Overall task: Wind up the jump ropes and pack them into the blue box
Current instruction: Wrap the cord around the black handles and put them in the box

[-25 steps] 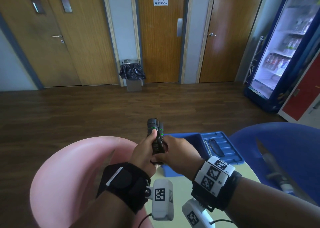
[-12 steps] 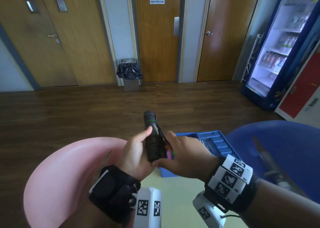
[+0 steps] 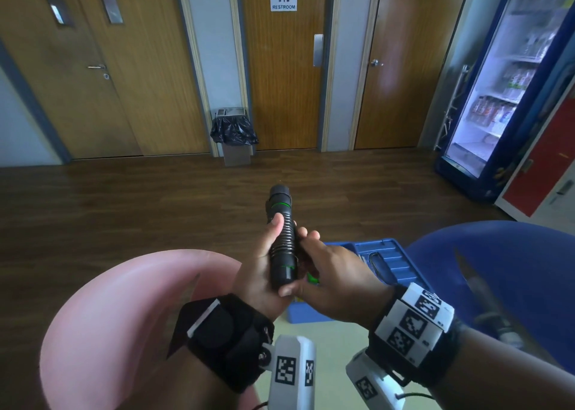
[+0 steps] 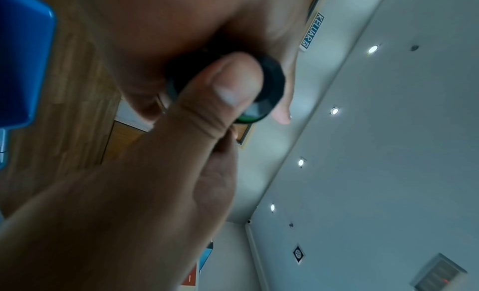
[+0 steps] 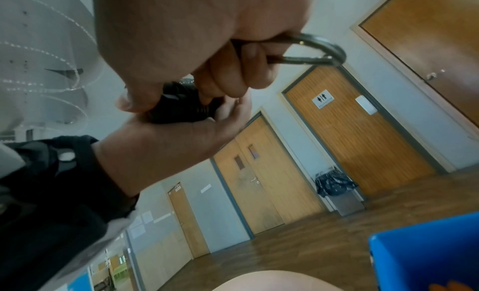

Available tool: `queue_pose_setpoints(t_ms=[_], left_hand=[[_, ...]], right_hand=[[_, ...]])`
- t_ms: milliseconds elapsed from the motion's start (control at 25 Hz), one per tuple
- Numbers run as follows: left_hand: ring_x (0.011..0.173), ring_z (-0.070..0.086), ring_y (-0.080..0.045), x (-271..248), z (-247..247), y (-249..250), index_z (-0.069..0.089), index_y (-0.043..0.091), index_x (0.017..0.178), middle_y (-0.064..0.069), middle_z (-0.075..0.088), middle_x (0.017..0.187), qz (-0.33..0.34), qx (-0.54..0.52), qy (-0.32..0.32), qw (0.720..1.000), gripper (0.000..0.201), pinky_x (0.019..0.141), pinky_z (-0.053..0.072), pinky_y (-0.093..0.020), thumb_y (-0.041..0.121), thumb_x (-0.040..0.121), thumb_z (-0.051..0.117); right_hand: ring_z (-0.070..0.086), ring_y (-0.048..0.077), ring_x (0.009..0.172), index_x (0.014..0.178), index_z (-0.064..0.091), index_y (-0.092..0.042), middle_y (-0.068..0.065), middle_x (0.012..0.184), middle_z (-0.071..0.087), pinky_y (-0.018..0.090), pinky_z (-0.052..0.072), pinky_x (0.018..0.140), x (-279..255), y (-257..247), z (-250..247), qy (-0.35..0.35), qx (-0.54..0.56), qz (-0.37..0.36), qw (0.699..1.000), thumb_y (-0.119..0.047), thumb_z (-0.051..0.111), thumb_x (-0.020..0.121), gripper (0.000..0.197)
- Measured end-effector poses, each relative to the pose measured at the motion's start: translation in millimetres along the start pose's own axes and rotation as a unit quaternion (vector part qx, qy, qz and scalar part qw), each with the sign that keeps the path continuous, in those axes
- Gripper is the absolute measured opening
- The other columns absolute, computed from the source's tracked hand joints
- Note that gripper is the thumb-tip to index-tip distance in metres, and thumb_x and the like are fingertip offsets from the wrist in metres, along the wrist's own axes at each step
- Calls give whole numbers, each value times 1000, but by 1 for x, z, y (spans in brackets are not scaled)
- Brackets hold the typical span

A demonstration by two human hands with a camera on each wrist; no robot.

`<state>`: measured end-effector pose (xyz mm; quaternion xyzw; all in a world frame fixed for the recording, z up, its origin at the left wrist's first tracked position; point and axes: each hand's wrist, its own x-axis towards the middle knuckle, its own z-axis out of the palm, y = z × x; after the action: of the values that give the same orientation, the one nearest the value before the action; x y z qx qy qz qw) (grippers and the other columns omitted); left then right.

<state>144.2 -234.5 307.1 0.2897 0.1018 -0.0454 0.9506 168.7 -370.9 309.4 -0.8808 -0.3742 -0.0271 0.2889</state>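
Note:
Black jump rope handles with green rings stand nearly upright in front of me, held together above the table edge. My left hand grips them from the left, thumb up along the ribbed part; the handle end shows behind that thumb. My right hand grips from the right, fingers curled round a loop of grey rope and the black handles. The open blue box sits just behind my right hand, partly hidden by it.
A pink chair stands at the lower left and a blue chair at the right. The pale green table lies under my wrists. Beyond are a dark wood floor, doors, a bin and a drinks fridge.
Both hands and the handles have risen slightly and shifted. The handles tilted a little more upright, and my right hand moved lower along them.

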Motion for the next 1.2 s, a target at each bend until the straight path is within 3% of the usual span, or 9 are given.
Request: queue_pose_setpoints(t_ms=[80,240,360,440,600,760,920,1040,1200], left_hand=[[79,70,-19,4,4,0,69,8,75,-3,65,74,-4,11,45,999,40,72,59,-36,48,74,70],[90,68,-13,26,-1,-5,61,10,109,-2,63,93,45,31,153,987,62,66,55,-34,60,75,71],[74,72,-16,35,-7,-5,58,18,112,-6,66,88,134,74,171,973,46,62,57,-33,57,89,61],[74,72,-24,39,-16,-2,57,21,109,-7,68,85,210,136,157,956,39,71,59,-43,52,87,67],[88,69,-40,40,-30,4,57,28,113,-10,69,91,280,276,102,914,54,82,55,-62,42,68,83],[77,65,-35,38,-29,4,61,24,102,-11,67,85,303,310,122,893,46,69,53,-55,42,67,84],[76,71,-32,37,-24,6,57,23,104,-10,69,84,328,270,133,896,32,73,59,-53,34,81,78],[65,68,-23,41,-18,11,56,17,102,-8,67,72,296,197,142,924,17,63,58,-38,23,92,68],[63,65,-22,46,-25,21,54,5,112,-14,65,78,294,166,180,924,36,54,53,-33,30,91,69]], right_hand=[[54,11,69,120,52,-20,-11,76,57,32,47,65,1,2,5,-18,76,38,996,-62,69,79,61],[65,18,80,100,62,-20,1,86,69,47,55,81,9,3,15,-47,253,122,959,-73,65,72,60],[53,12,61,95,63,-11,0,73,57,36,49,59,16,-2,18,-75,316,199,925,-55,62,87,45],[45,14,49,88,60,-8,2,66,52,29,43,51,17,-4,17,-80,345,245,903,-43,54,98,37],[36,13,48,95,59,-6,1,59,49,27,39,50,15,-2,16,-99,486,309,812,-36,48,103,33],[18,8,49,103,57,-8,-5,57,26,19,27,42,15,-2,15,-153,610,347,696,-43,44,102,38],[18,6,41,83,54,-12,-8,51,25,19,25,40,16,-7,17,-158,678,335,635,-49,51,92,38],[22,8,44,84,54,-12,-5,53,33,20,30,43,17,-11,18,-149,699,310,627,-45,46,97,37],[48,15,54,101,61,-8,6,71,63,27,44,55,20,-13,21,-128,604,330,714,-22,34,107,31]])
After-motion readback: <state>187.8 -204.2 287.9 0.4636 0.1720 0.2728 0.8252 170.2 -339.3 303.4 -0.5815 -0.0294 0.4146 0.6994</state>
